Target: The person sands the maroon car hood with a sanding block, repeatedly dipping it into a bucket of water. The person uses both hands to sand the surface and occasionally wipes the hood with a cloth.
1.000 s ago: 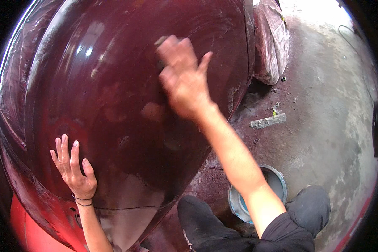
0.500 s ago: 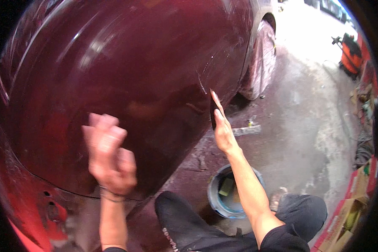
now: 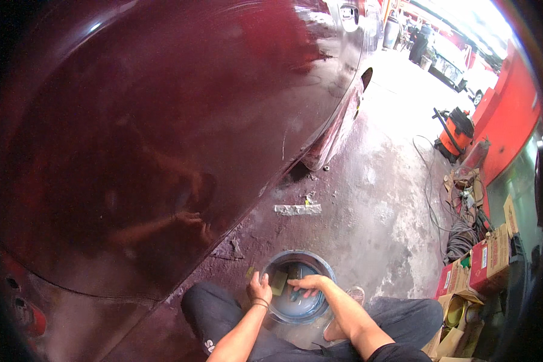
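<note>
A blue-grey bucket [image 3: 330, 273] stands on the floor between my knees. My left hand [image 3: 259, 289] is at its left rim, the fingers partly bent and apart, with nothing clear in them. Over the bucket's mouth, my right hand [image 3: 308, 283] reaches leftward with loosely spread fingers. A yellowish-green rectangular pad [image 3: 279, 282] lies in the bucket between the two hands. Something dark shows below my right fingers, too unclear to name. The dark maroon car panel [image 3: 151, 120] rises in front of me, its surface reflecting my arms.
A flat pale strip [image 3: 297, 209] lies on the stained floor beyond the bucket. Along the right are an orange and black vacuum cleaner [image 3: 455, 134], coiled hoses [image 3: 461, 240] and open cardboard boxes [image 3: 490, 256]. A covered wheel [image 3: 332, 139] shows under the car's edge.
Both hands have come away from the car panel, down to the bucket. The dark flat sheet that was in my right hand no longer shows in it. My view has shifted too.
</note>
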`<move>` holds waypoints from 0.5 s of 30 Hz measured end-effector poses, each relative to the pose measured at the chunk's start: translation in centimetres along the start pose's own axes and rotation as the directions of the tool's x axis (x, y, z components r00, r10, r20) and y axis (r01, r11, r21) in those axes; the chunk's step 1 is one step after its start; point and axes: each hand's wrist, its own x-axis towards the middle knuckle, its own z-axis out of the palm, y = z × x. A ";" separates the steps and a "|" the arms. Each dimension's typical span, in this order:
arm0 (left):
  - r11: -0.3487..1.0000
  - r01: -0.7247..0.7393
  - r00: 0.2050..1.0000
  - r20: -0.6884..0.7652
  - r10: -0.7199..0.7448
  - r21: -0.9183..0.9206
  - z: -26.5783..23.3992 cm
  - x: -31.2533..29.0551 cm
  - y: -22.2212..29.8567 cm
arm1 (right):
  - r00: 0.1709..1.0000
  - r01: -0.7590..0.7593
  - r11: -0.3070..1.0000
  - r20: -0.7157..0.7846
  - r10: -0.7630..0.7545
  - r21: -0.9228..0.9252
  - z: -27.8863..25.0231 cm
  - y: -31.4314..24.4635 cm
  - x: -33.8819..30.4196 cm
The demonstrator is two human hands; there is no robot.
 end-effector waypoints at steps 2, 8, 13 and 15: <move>0.999 0.029 0.999 -0.021 -0.028 0.042 0.4 -0.8 1.0 | 0.987 0.043 0.945 -0.131 -0.089 -0.323 0.9 2.3 3.3; 0.999 0.022 0.997 -0.079 -0.025 -0.040 3.1 0.4 3.9 | 0.838 -0.179 0.802 -0.516 -0.179 -0.569 0.6 3.4 7.4; 0.984 0.104 0.993 -0.040 -0.111 -0.144 9.0 -0.3 8.4 | 0.722 -0.236 0.854 -0.671 -0.165 -0.464 -5.4 4.8 1.9; 0.986 0.136 0.989 -0.038 -0.139 -0.092 11.0 1.3 8.9 | 0.685 -0.247 0.886 -0.717 -0.128 -0.394 -7.8 1.9 -1.9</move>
